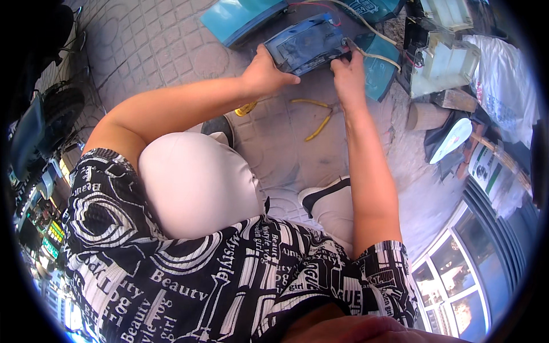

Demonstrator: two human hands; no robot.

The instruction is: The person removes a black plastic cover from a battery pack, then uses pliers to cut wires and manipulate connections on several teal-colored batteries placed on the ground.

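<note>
Between my hands is a dark blue-black block that looks like a battery, scuffed and dusty, held tilted above the paving. My left hand grips its left end, thumb along the near edge and fingers behind. At its right end, the fingers of my right hand are closed in a pinch, partly hiding a small dark piece. A pale cable runs off to the right beside those fingers. Below the battery, a tool with yellow handles, spread apart, lies on the ground.
Teal plastic casings lie beyond and right of the battery. Whitish battery-like blocks, a wooden log piece and a white plastic bag stand at the right. A yellow object is near my shoe. Parked wheels line the left.
</note>
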